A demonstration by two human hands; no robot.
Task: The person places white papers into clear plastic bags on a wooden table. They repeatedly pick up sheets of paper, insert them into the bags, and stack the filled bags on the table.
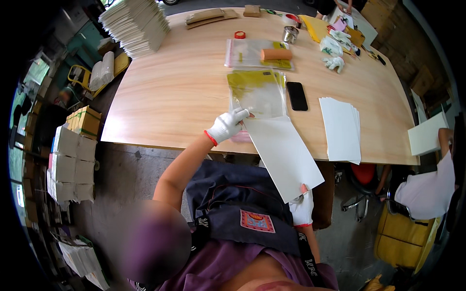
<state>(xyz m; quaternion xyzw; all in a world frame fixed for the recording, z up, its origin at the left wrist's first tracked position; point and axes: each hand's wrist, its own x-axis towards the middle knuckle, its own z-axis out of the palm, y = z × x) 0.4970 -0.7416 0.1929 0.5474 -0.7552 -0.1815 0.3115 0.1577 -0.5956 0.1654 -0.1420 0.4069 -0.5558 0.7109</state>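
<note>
Both my hands wear white gloves with bare fingertips. My left hand (228, 125) is closed at the near edge of a clear plastic bag (262, 103) with a yellow-green printed band. My right hand (303, 207) pinches the near end of a white card sheet (285, 157), its thumb on top. The sheet slants over the table edge, and its far end meets the bag's mouth beside my left fingers. How far it reaches inside is hard to see. Some pink-edged plastic shows under my left hand. Right of the bag lies a black phone (297, 96).
A stack of white sheets (341, 130) lies right on the wooden table (160, 87). Farther back are more clear bags (242, 52), an orange roll (276, 54), a metal cup (290, 35) and loose gloves (334, 63). A tall paper pile (135, 26) stands far left. Another person (427, 186) sits at right.
</note>
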